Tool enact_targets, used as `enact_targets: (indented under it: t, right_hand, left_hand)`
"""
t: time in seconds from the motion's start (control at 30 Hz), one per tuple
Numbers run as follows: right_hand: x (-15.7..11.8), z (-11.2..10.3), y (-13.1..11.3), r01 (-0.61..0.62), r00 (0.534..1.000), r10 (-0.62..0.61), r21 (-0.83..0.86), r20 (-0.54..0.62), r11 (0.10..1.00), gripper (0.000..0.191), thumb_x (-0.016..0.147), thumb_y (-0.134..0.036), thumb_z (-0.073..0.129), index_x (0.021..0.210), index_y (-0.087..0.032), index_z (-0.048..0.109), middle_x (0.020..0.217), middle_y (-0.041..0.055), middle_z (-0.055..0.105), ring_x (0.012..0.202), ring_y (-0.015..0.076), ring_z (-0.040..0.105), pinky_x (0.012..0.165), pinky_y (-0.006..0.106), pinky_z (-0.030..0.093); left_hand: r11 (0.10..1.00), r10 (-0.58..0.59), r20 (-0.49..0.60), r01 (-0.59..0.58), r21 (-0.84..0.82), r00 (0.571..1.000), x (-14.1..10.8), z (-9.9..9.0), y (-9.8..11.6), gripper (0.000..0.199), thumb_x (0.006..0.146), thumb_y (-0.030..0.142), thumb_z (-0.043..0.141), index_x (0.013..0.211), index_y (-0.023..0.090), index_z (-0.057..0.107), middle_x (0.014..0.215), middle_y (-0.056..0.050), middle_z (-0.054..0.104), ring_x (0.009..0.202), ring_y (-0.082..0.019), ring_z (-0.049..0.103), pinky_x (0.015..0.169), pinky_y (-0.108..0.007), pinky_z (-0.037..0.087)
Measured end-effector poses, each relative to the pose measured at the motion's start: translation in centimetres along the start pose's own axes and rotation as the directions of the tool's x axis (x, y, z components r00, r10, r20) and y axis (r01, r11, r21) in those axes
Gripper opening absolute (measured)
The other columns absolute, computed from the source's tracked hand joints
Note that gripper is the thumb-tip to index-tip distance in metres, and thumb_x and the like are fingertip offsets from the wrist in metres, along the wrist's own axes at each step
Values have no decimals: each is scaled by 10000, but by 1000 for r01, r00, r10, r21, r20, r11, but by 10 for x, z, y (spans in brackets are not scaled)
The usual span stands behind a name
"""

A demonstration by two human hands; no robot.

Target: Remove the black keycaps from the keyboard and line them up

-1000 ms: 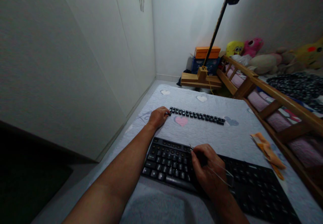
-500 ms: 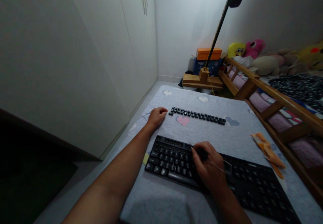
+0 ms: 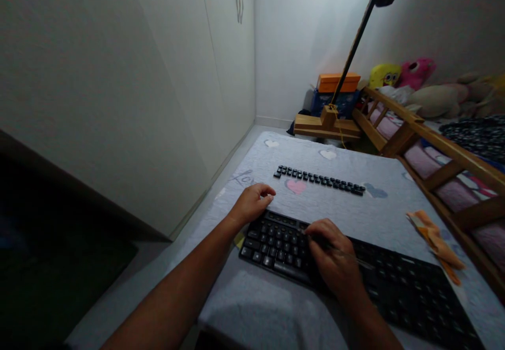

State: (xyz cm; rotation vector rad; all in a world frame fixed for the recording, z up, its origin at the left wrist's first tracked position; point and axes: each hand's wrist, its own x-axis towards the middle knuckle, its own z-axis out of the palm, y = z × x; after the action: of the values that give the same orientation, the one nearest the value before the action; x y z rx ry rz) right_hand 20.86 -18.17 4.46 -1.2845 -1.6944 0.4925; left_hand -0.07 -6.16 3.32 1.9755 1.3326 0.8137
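A black keyboard lies on the cloth, with some bare key positions along its upper rows. My right hand rests over its middle, fingers closed round a thin wire keycap puller; its tip end is hidden by the fingers. My left hand hovers by the keyboard's upper left corner, fingers loosely curved with a gap between thumb and forefinger, and nothing shows in it. Beyond the keyboard, removed black keycaps stand in two neat rows, a single one starting the nearer row at the left.
The pale heart-patterned cloth covers the work surface. An orange cloth item lies at the right. A wooden bed rail runs along the right, white cabinet doors along the left. A pole on a wooden base stands behind.
My left hand has come back from the left end of the keycap rows to the keyboard's upper left corner. My right hand stays over the keyboard, still holding the puller. The view has shifted slightly.
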Motion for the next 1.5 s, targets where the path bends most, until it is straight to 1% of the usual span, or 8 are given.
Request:
enact_targets:
  t: [0.2, 0.33, 0.5, 0.67, 0.93, 1.1, 1.2, 1.5]
  right_hand:
    - [0, 3, -3, -132, 989, 124, 97, 85, 986, 162, 841, -186, 518, 844, -208, 679, 758, 10, 564, 728, 159, 570, 662, 274, 446]
    - [1, 3, -6, -227, 971, 213, 140, 108, 964, 163, 812, -214, 517, 735, -200, 661, 662, -11, 513, 616, 142, 517, 575, 259, 405]
    - [0, 5, -8, -427, 900, 388, 219, 199, 877, 117, 797, -295, 549, 797, -197, 613, 573, -38, 499, 521, 130, 471, 492, 242, 366]
    - [1, 10, -15, -510, 852, 435, 275, 290, 815, 205, 808, -346, 557, 900, -176, 624, 631, -11, 582, 605, 149, 550, 590, 261, 435]
    - [23, 26, -30, -509, 824, 430, 147, 368, 848, 129, 836, -298, 492, 915, -211, 547, 605, -35, 595, 568, 139, 548, 559, 246, 418]
    - [31, 39, -39, -351, 877, 339, -30, 339, 936, 153, 827, -312, 527, 919, -203, 582, 601, -42, 559, 524, 122, 497, 532, 241, 372]
    - [30, 45, -41, -311, 893, 312, -58, 325, 949, 159, 826, -313, 536, 911, -198, 607, 585, -48, 519, 507, 114, 458, 520, 239, 353]
    - [32, 50, -26, -437, 846, 399, 33, 353, 899, 208, 829, -366, 543, 911, -188, 612, 575, -28, 565, 519, 132, 533, 502, 235, 383]
  left_hand:
    - [999, 46, -147, -48, -12, 988, -11, 8, -3, 164, 805, 161, 561, 888, 195, 697, 919, -26, 695, 850, -156, 634, 790, -272, 501]
    - [998, 58, -172, -58, 3, 983, -10, 4, -13, 146, 797, 160, 574, 873, 189, 696, 923, -40, 696, 856, -170, 631, 808, -293, 502]
    - [996, 30, -111, -40, -85, 993, -9, 4, -25, 161, 809, 202, 569, 887, 169, 706, 871, -35, 708, 794, -158, 639, 766, -273, 506]
    - [983, 6, -4, -7, -183, 1000, -8, 11, -27, 197, 808, 229, 567, 917, 148, 709, 853, -36, 720, 774, -159, 652, 737, -261, 508]
    - [987, 34, -11, -35, -154, 999, -7, 13, -27, 194, 799, 211, 559, 906, 157, 711, 889, -35, 731, 812, -161, 667, 781, -257, 515]
    - [994, 42, -21, -44, -95, 999, -7, 13, -27, 193, 800, 210, 554, 896, 161, 714, 880, -33, 734, 824, -161, 668, 778, -250, 515]
    - [995, 53, -20, -55, -80, 998, -6, 14, -28, 198, 802, 209, 549, 900, 165, 715, 869, -30, 734, 825, -157, 667, 770, -243, 514]
    - [996, 65, -21, -66, -65, 998, -5, 15, -31, 195, 799, 207, 550, 887, 167, 719, 874, -31, 734, 832, -157, 667, 762, -240, 510]
